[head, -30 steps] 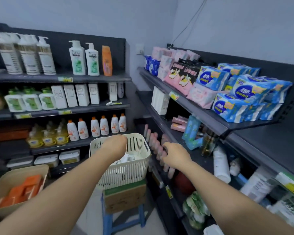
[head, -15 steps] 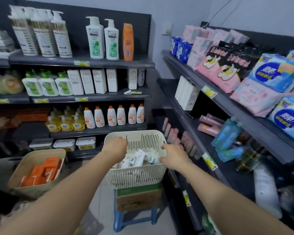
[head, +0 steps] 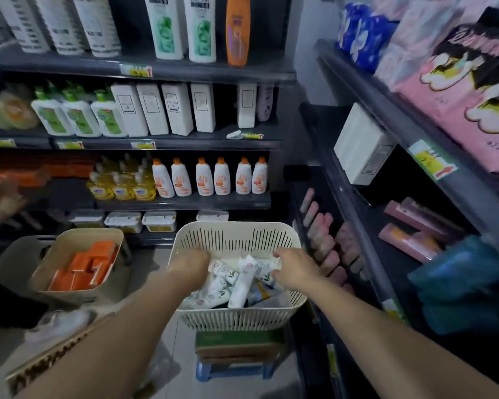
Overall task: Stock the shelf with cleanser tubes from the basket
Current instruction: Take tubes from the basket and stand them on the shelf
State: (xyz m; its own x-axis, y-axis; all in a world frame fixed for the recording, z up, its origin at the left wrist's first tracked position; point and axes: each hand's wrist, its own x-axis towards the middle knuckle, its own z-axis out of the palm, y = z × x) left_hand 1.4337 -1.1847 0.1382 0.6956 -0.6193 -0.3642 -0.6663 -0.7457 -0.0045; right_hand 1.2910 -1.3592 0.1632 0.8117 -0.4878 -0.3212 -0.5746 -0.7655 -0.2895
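Observation:
A cream slotted basket (head: 236, 236) stands in front of me, holding several white cleanser tubes (head: 242, 280) in a loose pile. My left hand (head: 190, 266) is down inside it on the left; its fingers are buried among the tubes and hidden. From the right, my right hand (head: 293, 269) reaches in, fingers and thumb curled around the end of a white tube. Just right of the basket, the low dark shelf (head: 355, 197) carries rows of pink tubes (head: 326, 249).
The basket rests on a cardboard box (head: 239, 344) on a blue stool (head: 231, 372). A beige bin of orange boxes (head: 78, 263) sits on the floor to the left. Another person's hand (head: 6, 203) and shoe (head: 58, 321) show at the left. Stocked shelves stand ahead and to the right.
My right hand came off the pink tubes on the right shelf and moved left into the basket. The camera tilted down and closer. My left hand stayed in the basket.

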